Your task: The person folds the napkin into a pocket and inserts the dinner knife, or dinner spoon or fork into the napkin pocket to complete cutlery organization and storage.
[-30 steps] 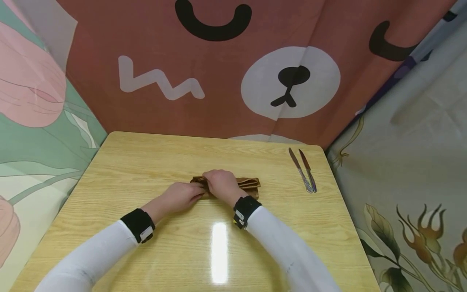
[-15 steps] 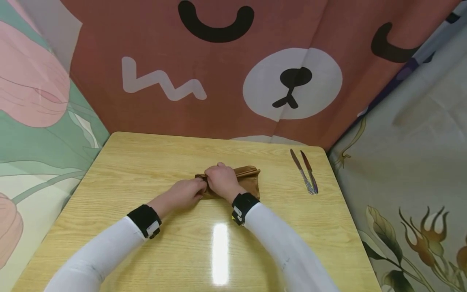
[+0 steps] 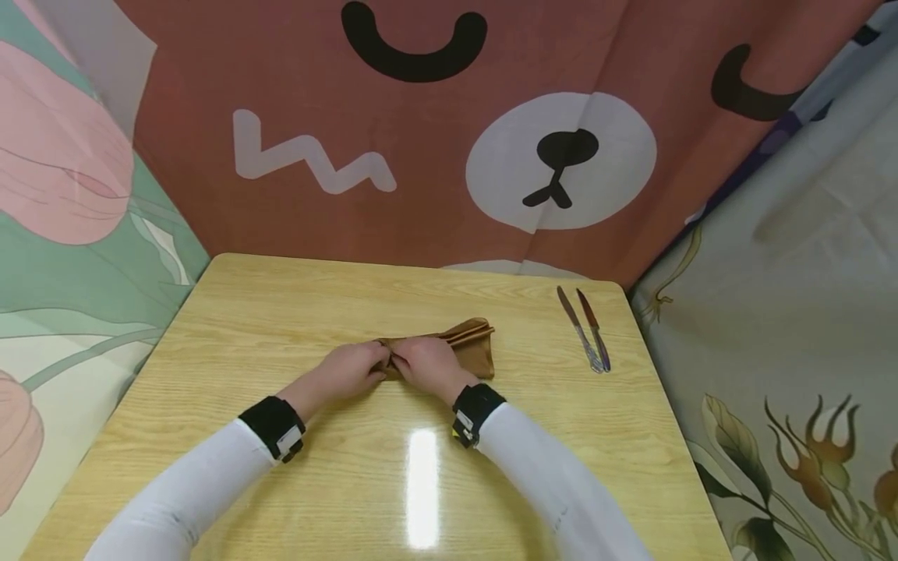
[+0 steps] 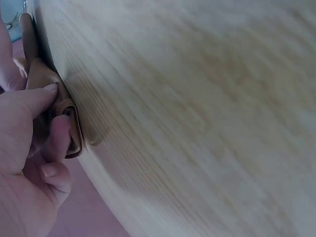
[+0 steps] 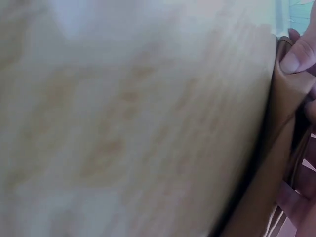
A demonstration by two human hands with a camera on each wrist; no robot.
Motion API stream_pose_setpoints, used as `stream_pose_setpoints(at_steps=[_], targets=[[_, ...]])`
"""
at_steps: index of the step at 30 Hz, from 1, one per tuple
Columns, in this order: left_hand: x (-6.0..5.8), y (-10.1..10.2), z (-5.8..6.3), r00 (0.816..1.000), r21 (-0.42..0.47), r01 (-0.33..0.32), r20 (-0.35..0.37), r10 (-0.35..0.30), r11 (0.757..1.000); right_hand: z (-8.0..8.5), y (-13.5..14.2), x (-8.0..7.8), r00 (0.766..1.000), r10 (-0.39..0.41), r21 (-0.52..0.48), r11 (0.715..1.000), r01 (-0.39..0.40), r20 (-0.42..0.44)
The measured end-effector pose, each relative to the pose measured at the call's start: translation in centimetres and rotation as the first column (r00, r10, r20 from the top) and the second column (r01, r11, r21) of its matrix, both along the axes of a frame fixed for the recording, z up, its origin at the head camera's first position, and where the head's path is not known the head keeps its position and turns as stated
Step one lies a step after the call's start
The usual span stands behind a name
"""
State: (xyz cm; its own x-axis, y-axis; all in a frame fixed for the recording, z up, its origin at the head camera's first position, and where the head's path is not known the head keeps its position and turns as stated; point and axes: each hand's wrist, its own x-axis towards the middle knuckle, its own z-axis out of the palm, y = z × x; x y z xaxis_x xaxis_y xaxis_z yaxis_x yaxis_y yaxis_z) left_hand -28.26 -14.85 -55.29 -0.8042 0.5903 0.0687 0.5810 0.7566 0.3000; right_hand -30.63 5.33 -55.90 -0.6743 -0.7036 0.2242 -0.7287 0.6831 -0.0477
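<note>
Brown, softly shining cloth folded into a long pleated strip (image 3: pixel 479 357) is being held by two bare hands near the middle of the pale yellow wood-grain table (image 3: pixel 302 304). Its left end is being pinched between the thumb and curled fingers of the left hand (image 3: pixel 351 370), where a rolled fold is showing in the left wrist view. Just beside, the cloth is being gripped by the right hand (image 3: pixel 429 366), the thumb being pressed onto it. Toward the right, the pleats are being left fanned out, uncovered by fingers. Black bands (image 3: pixel 273 428) are being worn on both wrists, over white sleeves (image 3: pixel 178 491). At the far right of the table, two slim metal knives (image 3: pixel 578 327) are lying side by side, blades pointing to the far edge. Beyond that edge, a reddish-brown curtain printed with a bear's face (image 3: pixel 421 222) is hanging.
</note>
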Motion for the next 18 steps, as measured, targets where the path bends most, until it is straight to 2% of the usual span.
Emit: stream_pose_setpoints(at_steps=[5,12,18], targets=[[0.3,-0.2,0.2,0.999,0.023,0.004,-0.034,-0.003,1.0,-0.4,0.2,0.4,1.0,-0.001,0.02,1.0,0.001,-0.006],[0.5,-0.5,0.2,0.996,0.062,0.036,-0.083,-0.03,0.997,-0.1,-0.2,0.9,0.999,-0.036,0.093,0.995,0.033,0.036],[0.3,-0.9,-0.1,0.994,0.081,0.049,-0.103,-0.041,0.995,0.1,-0.3,1.1,0.999,-0.004,0.146,0.989,-0.002,0.042]])
